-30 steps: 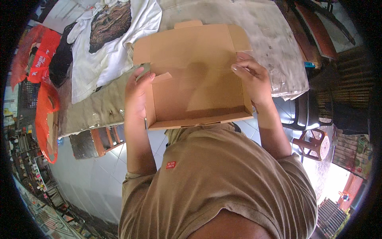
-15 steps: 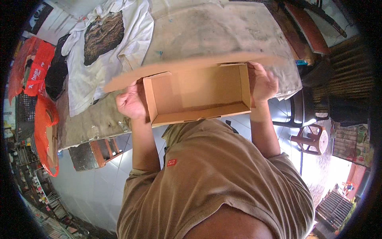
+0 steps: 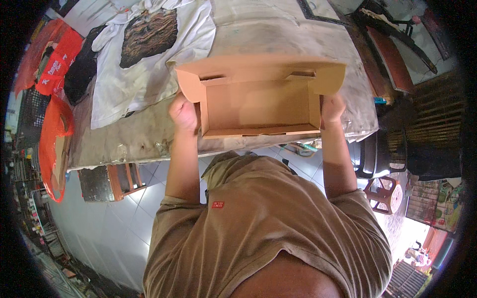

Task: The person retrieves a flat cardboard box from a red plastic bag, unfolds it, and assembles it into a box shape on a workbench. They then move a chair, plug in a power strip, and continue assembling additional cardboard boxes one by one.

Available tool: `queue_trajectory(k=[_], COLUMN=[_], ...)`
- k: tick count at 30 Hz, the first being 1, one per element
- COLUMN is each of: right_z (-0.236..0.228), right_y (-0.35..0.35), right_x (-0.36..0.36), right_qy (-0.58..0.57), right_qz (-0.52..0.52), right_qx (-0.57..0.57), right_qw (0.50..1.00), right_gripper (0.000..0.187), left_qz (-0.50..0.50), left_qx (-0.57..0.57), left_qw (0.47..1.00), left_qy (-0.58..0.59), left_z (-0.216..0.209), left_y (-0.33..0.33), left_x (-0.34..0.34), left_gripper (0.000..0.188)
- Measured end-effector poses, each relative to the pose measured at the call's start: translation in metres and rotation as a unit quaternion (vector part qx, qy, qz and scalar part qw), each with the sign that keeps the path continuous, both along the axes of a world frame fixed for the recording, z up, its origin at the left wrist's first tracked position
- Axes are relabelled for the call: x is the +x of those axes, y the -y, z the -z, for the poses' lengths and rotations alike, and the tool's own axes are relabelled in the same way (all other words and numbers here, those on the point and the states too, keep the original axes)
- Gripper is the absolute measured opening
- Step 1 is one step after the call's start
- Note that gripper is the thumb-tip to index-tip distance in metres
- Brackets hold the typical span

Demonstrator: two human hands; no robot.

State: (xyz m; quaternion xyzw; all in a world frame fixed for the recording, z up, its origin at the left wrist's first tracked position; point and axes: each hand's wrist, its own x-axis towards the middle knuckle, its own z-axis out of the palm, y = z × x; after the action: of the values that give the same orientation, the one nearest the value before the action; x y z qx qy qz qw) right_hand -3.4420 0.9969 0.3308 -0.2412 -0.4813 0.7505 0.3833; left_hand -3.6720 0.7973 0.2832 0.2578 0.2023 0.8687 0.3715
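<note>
A brown cardboard box with its lid raised is held between my two hands at the table's near edge. The inside shows bare cardboard. The lid stands along the far side, its side flaps turned toward me. My left hand is closed against the box's left end, and part of its fingers is hidden behind the cardboard. At the right end, my right hand grips the side just below the lid's flap, its fingers also partly hidden.
A white T-shirt with a dark print lies on the covered table to the left. Red-orange bags hang at the far left. Right of the table are a dark chair and a brown stool.
The box has shifted right in the picture and tilted. The lid, seen nearly edge-on before, now shows its inner face and both side flaps. Both hands have stayed on the box's ends.
</note>
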Motion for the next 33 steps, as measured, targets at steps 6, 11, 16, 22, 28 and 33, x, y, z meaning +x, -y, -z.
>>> queue_trajectory(k=[6,11,16,22,28,33], right_z=[0.009,-0.004,-0.019,-0.034,-0.039,-0.036], right_y=[-0.015,-0.014,0.003,0.030,0.048,0.046], right_x=[0.002,0.021,0.028,0.040,0.031,0.022], right_qy=[-0.065,0.122,0.239,0.318,0.288,0.265], right_qz=[-0.155,-0.120,-0.044,0.030,0.033,0.017], right_qx=[0.056,0.144,0.207,0.395,0.548,0.561], right_qw=[0.984,0.975,0.948,0.861,0.784,0.784], right_gripper=[0.046,0.037,0.037,0.042,0.053,0.043], left_qz=[-0.067,-0.041,-0.121,-0.156,-0.247,-0.325], left_qx=[-0.046,-0.179,-0.363,-0.394,-0.341,-0.331], left_qw=[0.971,0.968,0.912,0.822,0.740,0.670], left_qy=[-0.225,-0.171,-0.145,-0.380,-0.525,-0.579], left_z=[-0.002,-0.020,-0.036,-0.060,-0.063,-0.054], left_y=[-0.009,0.009,0.031,0.045,0.019,0.011], left_x=[0.002,0.011,0.027,0.056,0.081,0.081], left_gripper=[0.041,0.032,0.041,0.048,0.069,0.070])
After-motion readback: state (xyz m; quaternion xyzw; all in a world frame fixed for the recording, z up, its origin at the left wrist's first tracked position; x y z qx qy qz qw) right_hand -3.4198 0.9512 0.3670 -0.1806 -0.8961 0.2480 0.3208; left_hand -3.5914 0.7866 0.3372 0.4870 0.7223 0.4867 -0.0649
